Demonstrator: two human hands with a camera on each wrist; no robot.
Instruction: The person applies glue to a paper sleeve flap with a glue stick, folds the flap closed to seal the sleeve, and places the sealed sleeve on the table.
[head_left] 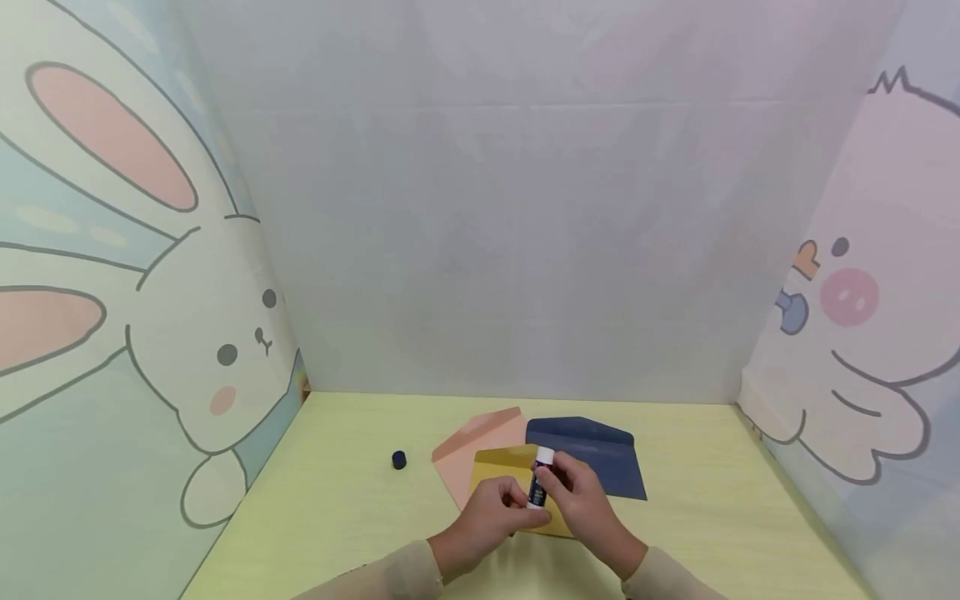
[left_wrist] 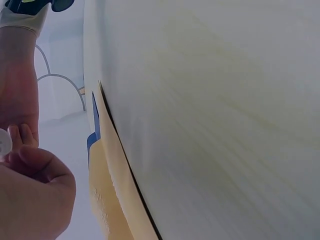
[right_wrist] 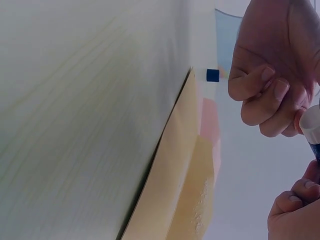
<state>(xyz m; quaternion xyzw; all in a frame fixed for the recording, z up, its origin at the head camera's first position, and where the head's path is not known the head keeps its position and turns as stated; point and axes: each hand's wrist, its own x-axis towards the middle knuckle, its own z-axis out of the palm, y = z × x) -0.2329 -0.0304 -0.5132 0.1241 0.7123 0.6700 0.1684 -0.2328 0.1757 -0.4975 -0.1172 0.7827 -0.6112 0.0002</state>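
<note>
Both hands are on a dark blue and white glue stick [head_left: 537, 492], upright above a yellow envelope [head_left: 498, 471]. My right hand [head_left: 588, 508] grips its barrel. The fingers of my left hand [head_left: 491, 517] pinch the white base, which also shows in the right wrist view as a white end [right_wrist: 311, 124]. In that view, whitish smears of glue lie on the yellow envelope's flap [right_wrist: 200, 210]. The glue stick's top is white; whether the glue itself stands out is too small to tell.
Behind the yellow envelope lie a pink envelope [head_left: 472, 446] and a dark blue envelope [head_left: 600, 454], flaps raised away from me. The dark blue cap [head_left: 399, 460] stands on the pale yellow table [head_left: 337, 517] at the left. Cartoon-printed side walls and a grey back wall [head_left: 510, 250] enclose the table.
</note>
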